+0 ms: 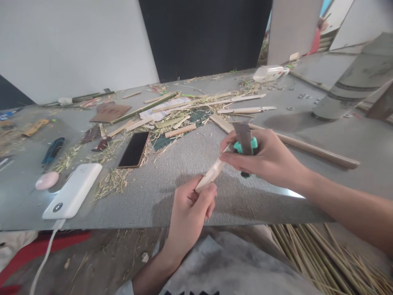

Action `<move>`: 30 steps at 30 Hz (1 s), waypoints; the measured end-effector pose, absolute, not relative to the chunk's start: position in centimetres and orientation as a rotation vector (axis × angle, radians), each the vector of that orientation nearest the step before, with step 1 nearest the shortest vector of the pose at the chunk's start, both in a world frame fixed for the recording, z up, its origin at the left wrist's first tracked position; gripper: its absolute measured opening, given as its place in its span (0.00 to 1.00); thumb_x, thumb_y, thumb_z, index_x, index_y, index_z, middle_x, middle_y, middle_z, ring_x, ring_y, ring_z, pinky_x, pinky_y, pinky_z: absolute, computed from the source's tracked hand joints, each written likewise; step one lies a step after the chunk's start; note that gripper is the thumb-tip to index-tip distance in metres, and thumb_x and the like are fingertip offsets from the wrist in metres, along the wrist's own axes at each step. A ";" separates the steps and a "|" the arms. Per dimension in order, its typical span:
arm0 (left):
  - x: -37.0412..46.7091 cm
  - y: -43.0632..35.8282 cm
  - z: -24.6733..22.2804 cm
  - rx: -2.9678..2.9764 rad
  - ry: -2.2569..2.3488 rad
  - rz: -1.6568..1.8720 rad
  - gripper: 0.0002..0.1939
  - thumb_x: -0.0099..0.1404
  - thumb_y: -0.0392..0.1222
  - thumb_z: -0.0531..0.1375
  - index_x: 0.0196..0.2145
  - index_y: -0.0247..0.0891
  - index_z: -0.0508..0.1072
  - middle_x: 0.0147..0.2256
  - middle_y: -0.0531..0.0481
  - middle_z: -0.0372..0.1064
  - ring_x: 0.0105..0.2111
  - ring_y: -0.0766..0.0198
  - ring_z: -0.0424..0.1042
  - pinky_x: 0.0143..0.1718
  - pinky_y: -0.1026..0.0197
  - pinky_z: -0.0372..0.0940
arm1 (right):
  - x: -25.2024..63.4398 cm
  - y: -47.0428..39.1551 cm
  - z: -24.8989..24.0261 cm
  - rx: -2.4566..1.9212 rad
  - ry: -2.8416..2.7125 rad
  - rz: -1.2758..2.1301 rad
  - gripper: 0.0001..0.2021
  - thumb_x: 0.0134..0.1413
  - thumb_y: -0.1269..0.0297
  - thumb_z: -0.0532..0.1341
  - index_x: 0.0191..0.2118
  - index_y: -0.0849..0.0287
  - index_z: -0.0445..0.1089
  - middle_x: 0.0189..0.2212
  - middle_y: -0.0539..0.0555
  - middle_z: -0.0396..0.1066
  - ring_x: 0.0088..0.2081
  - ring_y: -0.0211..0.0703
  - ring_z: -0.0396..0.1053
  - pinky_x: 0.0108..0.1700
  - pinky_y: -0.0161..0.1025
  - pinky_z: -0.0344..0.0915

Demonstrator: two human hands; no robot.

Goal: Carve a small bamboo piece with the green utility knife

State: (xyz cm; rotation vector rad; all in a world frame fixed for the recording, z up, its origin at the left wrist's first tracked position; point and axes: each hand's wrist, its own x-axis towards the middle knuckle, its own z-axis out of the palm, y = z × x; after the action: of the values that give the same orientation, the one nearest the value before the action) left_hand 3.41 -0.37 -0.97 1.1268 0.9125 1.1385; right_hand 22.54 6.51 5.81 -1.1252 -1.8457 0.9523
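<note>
Above the near part of the table, my left hand (190,205) is closed around the lower end of a short pale strip of bamboo or wood (213,172), thumb on top. My right hand (267,157) pinches the strip's upper end between thumb and fingertips. That same hand also holds a teal tool (253,144) with a flat brown-grey piece (244,137) standing up from it; its exact kind does not show. The strip slants up to the right between both hands. Part of the tool is hidden by my fingers.
A phone (134,149), a white power bank (73,190) with a cable, and fibre shavings (112,182) lie to the left. Split bamboo strips (181,131) and a craft knife (247,110) lie behind. A long stick (319,149) and a large cylinder (353,82) are rightward.
</note>
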 end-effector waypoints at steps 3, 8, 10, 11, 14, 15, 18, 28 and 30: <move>3.4 -0.5 -0.9 1.133 0.907 1.143 0.16 0.74 0.46 0.61 0.30 0.38 0.67 0.20 0.59 0.56 0.20 0.72 0.52 0.21 0.65 0.48 | 22.6 6.7 5.7 -1.119 -1.828 0.995 0.07 0.57 0.61 0.69 0.35 0.58 0.73 0.17 0.42 0.63 0.17 0.30 0.57 0.20 0.33 0.57; 3.3 -0.4 -0.4 1.187 0.969 1.130 0.11 0.71 0.43 0.65 0.33 0.38 0.69 0.23 0.59 0.58 0.22 0.73 0.55 0.23 0.67 0.51 | 22.7 6.8 5.6 -1.114 -1.785 1.029 0.08 0.58 0.60 0.69 0.35 0.58 0.73 0.16 0.42 0.63 0.16 0.30 0.56 0.19 0.33 0.57; 3.3 -0.3 -0.3 1.200 0.997 1.122 0.12 0.69 0.44 0.66 0.32 0.38 0.69 0.23 0.59 0.58 0.22 0.73 0.56 0.24 0.67 0.52 | 22.8 6.9 5.6 -1.105 -1.773 1.035 0.08 0.58 0.61 0.69 0.35 0.58 0.73 0.16 0.43 0.63 0.16 0.30 0.56 0.19 0.33 0.58; 3.3 -0.3 -0.2 1.203 1.005 1.117 0.13 0.69 0.45 0.67 0.32 0.38 0.68 0.22 0.59 0.58 0.22 0.72 0.56 0.24 0.67 0.52 | 22.8 6.9 5.6 -1.101 -1.768 1.036 0.07 0.58 0.61 0.69 0.35 0.59 0.73 0.16 0.43 0.63 0.16 0.30 0.56 0.19 0.33 0.58; 3.3 -0.3 -0.2 1.191 1.002 1.120 0.17 0.67 0.45 0.69 0.29 0.38 0.66 0.22 0.60 0.56 0.21 0.73 0.55 0.23 0.66 0.51 | 22.7 6.9 5.7 -1.097 -1.755 1.047 0.07 0.58 0.62 0.69 0.34 0.58 0.73 0.16 0.44 0.63 0.16 0.31 0.57 0.18 0.32 0.58; 3.3 -0.3 -0.2 1.183 0.999 1.124 0.18 0.66 0.45 0.69 0.28 0.38 0.65 0.22 0.60 0.56 0.21 0.72 0.54 0.23 0.66 0.50 | 22.7 6.9 5.8 -1.094 -1.751 1.050 0.07 0.57 0.62 0.69 0.33 0.58 0.73 0.16 0.44 0.63 0.17 0.31 0.57 0.18 0.32 0.57; 3.4 -0.3 -0.3 1.185 0.991 1.152 0.19 0.66 0.43 0.69 0.26 0.38 0.62 0.23 0.59 0.54 0.23 0.71 0.53 0.25 0.66 0.52 | 22.6 6.9 5.9 -1.082 -1.743 1.056 0.07 0.57 0.62 0.69 0.33 0.58 0.73 0.16 0.44 0.63 0.17 0.31 0.57 0.17 0.32 0.57; 3.4 0.1 -1.4 1.262 0.800 1.316 0.22 0.79 0.50 0.51 0.30 0.37 0.74 0.42 0.42 0.71 0.45 0.54 0.71 0.46 0.54 0.67 | 23.0 7.2 5.7 -1.058 -1.780 1.099 0.07 0.59 0.62 0.68 0.34 0.58 0.73 0.15 0.44 0.63 0.16 0.31 0.57 0.17 0.32 0.57; 3.5 0.1 -1.4 1.284 0.821 1.310 0.22 0.79 0.47 0.51 0.30 0.38 0.73 0.41 0.43 0.72 0.49 0.53 0.71 0.53 0.52 0.65 | 23.0 7.2 5.7 -1.035 -1.772 1.127 0.06 0.59 0.63 0.68 0.35 0.59 0.73 0.16 0.44 0.64 0.16 0.31 0.57 0.17 0.32 0.57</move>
State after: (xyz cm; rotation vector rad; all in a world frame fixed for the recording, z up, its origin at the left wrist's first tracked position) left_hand 3.49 0.12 -1.39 1.2843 0.8213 1.3105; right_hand 23.03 7.22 5.71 -1.0353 -1.7720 1.1270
